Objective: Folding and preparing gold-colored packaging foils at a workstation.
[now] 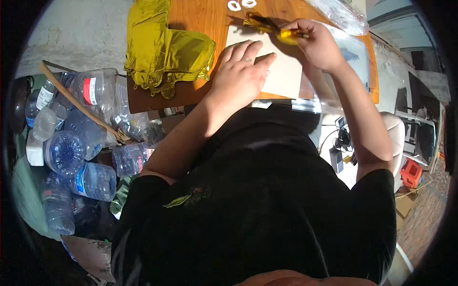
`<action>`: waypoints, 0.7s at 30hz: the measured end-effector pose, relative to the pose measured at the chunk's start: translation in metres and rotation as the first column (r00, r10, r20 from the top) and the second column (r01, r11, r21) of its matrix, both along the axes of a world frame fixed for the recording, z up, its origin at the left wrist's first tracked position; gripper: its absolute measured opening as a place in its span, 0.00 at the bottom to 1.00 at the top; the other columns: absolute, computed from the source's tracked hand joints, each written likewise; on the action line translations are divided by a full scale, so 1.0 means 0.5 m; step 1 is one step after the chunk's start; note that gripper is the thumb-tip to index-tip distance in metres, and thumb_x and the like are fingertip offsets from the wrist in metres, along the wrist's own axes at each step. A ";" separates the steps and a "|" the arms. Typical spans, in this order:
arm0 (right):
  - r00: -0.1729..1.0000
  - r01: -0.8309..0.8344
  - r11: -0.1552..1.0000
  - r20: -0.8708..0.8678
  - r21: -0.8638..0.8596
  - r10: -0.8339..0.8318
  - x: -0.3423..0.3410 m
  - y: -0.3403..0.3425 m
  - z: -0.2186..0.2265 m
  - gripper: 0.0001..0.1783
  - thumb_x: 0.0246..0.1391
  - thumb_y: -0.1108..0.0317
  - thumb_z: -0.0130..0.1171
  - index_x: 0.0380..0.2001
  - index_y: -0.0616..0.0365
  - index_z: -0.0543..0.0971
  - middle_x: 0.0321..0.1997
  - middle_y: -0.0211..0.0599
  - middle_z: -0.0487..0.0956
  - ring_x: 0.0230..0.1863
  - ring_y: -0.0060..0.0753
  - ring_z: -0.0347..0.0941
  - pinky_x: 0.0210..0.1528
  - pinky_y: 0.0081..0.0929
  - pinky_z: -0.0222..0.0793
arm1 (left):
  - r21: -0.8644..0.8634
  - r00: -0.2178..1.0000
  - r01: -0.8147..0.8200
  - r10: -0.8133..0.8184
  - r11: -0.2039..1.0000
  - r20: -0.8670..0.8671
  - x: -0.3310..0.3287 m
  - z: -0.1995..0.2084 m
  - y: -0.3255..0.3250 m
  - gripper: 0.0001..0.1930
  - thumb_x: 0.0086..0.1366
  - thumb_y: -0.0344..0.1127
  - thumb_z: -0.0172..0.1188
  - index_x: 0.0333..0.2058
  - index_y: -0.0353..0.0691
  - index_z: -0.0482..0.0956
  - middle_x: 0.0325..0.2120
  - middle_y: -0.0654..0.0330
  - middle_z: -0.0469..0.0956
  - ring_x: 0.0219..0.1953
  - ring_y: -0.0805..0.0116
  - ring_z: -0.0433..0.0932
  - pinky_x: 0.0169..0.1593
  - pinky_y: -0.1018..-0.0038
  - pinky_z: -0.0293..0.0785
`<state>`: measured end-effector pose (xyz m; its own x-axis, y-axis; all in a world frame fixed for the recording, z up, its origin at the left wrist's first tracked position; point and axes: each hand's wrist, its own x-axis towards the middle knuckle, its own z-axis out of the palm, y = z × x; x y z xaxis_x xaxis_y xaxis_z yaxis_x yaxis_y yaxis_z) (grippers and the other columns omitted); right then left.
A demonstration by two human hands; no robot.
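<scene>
My left hand [242, 71] lies flat on a cream sheet of card [284, 78], fingers stretched and holding nothing. Above the card's far right part, my right hand [322, 45] is closed on a folded gold foil piece [267, 25], which is slightly smeared by motion and points left over the far edge of the card. To the left of my left hand, flat gold foil balloons [183, 55] lie in a shiny pile that hangs a little over the table's near edge. Two small white string loops [234, 5] rest beyond the card.
The wooden table [205, 19] carries clear plastic bags [341, 16] at its far right. Several empty plastic bottles [67, 152] are heaped at the left with a curved wooden stick [78, 100] across them. At the right are black adapters and cables [338, 157] and a red crate [411, 172].
</scene>
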<state>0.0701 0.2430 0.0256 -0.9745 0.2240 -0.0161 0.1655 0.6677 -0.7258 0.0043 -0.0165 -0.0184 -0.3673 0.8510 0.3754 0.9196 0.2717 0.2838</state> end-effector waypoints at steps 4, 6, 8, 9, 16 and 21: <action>0.988 -0.067 0.965 -0.119 0.253 0.100 0.057 -0.057 -0.018 0.24 0.48 0.86 0.65 0.51 0.63 0.85 0.55 0.45 0.88 0.65 0.48 0.82 0.66 0.37 0.78 | -0.149 0.999 -0.038 0.040 0.988 0.008 0.006 0.016 -0.003 0.14 0.68 0.41 0.66 0.45 0.38 0.87 0.48 0.48 0.85 0.62 0.49 0.77 0.73 0.51 0.64; 0.980 -0.063 0.954 -0.163 0.294 0.115 0.075 -0.084 -0.027 0.25 0.46 0.84 0.69 0.51 0.62 0.85 0.58 0.47 0.86 0.68 0.54 0.79 0.68 0.42 0.77 | -0.068 0.999 -0.032 0.035 0.997 0.035 0.005 0.007 -0.007 0.13 0.67 0.41 0.67 0.41 0.37 0.86 0.44 0.48 0.85 0.60 0.48 0.78 0.72 0.52 0.65; 0.949 -0.091 0.909 -0.241 0.408 0.203 0.086 -0.097 -0.036 0.26 0.44 0.82 0.71 0.51 0.61 0.84 0.60 0.46 0.85 0.69 0.55 0.78 0.70 0.45 0.76 | 0.013 0.998 -0.027 0.026 1.000 0.061 0.005 -0.001 -0.011 0.12 0.66 0.40 0.68 0.38 0.36 0.85 0.40 0.47 0.85 0.58 0.48 0.80 0.72 0.52 0.67; 0.945 -0.117 0.879 -0.220 0.463 0.241 0.088 -0.094 -0.043 0.26 0.44 0.80 0.72 0.51 0.61 0.84 0.62 0.46 0.84 0.70 0.55 0.77 0.70 0.45 0.76 | 0.013 0.999 -0.026 0.025 1.000 0.034 0.005 0.000 -0.011 0.12 0.64 0.40 0.69 0.37 0.36 0.85 0.40 0.48 0.85 0.56 0.48 0.80 0.69 0.53 0.69; 0.956 -0.121 0.855 -0.172 0.505 0.237 0.095 -0.094 -0.050 0.26 0.48 0.77 0.71 0.54 0.60 0.83 0.63 0.45 0.84 0.71 0.53 0.76 0.69 0.44 0.77 | 0.354 0.999 0.026 -0.037 0.935 0.025 0.032 0.017 -0.048 0.05 0.60 0.31 0.67 0.34 0.38 0.82 0.45 0.53 0.80 0.49 0.48 0.80 0.57 0.55 0.75; 0.950 -0.119 0.832 -0.182 0.542 0.254 0.100 -0.101 -0.050 0.24 0.50 0.77 0.70 0.53 0.59 0.84 0.64 0.47 0.83 0.71 0.52 0.75 0.68 0.44 0.77 | 0.321 0.984 0.145 -0.171 0.936 0.054 -0.052 0.076 0.008 0.22 0.67 0.27 0.59 0.60 0.32 0.79 0.65 0.46 0.76 0.71 0.45 0.71 0.74 0.53 0.66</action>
